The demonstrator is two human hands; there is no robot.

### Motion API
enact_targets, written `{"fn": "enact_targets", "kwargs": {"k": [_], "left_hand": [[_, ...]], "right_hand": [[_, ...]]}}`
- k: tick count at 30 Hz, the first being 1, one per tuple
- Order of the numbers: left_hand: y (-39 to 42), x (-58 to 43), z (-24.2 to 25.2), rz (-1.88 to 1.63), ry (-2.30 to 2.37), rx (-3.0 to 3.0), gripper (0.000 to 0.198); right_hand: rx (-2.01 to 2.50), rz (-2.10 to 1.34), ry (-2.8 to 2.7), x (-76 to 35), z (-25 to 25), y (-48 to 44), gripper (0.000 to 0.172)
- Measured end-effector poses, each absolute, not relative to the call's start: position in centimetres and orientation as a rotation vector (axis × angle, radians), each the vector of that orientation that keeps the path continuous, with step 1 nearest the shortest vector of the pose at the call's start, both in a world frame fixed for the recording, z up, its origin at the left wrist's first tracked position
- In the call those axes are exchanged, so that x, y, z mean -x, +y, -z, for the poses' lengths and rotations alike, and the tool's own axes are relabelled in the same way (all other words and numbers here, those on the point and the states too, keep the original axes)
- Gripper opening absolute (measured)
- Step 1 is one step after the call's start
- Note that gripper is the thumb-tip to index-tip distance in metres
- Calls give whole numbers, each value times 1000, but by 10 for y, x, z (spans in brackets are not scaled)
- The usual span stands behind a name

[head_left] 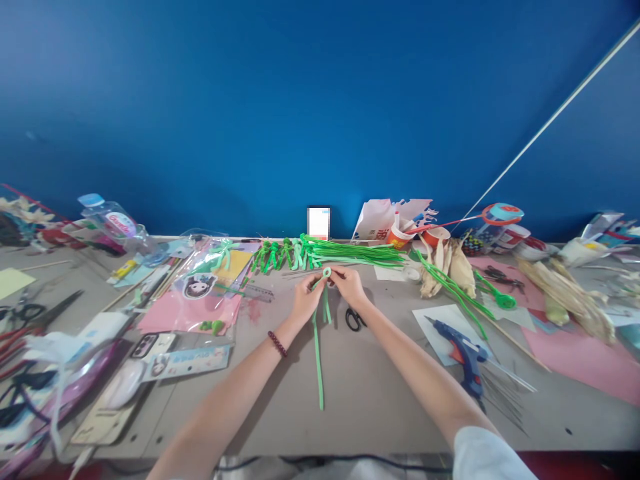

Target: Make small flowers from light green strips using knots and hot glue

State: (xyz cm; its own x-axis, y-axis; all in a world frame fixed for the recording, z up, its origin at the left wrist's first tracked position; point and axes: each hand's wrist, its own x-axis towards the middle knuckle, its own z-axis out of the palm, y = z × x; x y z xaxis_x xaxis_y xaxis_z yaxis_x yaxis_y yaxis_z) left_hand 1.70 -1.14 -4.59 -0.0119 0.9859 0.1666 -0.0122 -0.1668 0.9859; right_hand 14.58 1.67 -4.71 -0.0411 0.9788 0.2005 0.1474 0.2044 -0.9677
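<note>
The left hand (306, 299) and right hand (349, 283) pinch the pale-green strip (319, 360) — its ring (327, 273) between their fingertips — left of the black scissors (357, 315).

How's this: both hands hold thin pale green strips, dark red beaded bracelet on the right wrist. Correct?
Wrong wrist: the head view shows the dark red beaded bracelet on the left one. Otherwise correct: the left hand and right hand both hold thin pale green strips.
</note>
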Motion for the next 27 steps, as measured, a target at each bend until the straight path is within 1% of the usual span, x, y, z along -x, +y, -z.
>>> {"fn": "enact_targets", "kwargs": {"k": [2, 7, 10, 17, 27], "left_hand": [[-11, -17, 45, -1339, 1145, -1292, 21], [-10, -18, 46, -1317, 1159, -1228, 22], [-9, -18, 49, -1288, 1133, -1197, 27], [-10, -18, 51, -1265, 1086, -1140, 36], [-13, -19, 48, -1279, 1086, -1075, 36]], "right_hand": [[1117, -927, -1475, -148, 47, 17, 26], [1098, -557, -1593, -148, 47, 11, 18], [1059, -460, -1649, -148, 48, 9, 18], [1046, -468, -1607, -146, 52, 9, 17], [1022, -479, -1614, -145, 53, 8, 17]]}}
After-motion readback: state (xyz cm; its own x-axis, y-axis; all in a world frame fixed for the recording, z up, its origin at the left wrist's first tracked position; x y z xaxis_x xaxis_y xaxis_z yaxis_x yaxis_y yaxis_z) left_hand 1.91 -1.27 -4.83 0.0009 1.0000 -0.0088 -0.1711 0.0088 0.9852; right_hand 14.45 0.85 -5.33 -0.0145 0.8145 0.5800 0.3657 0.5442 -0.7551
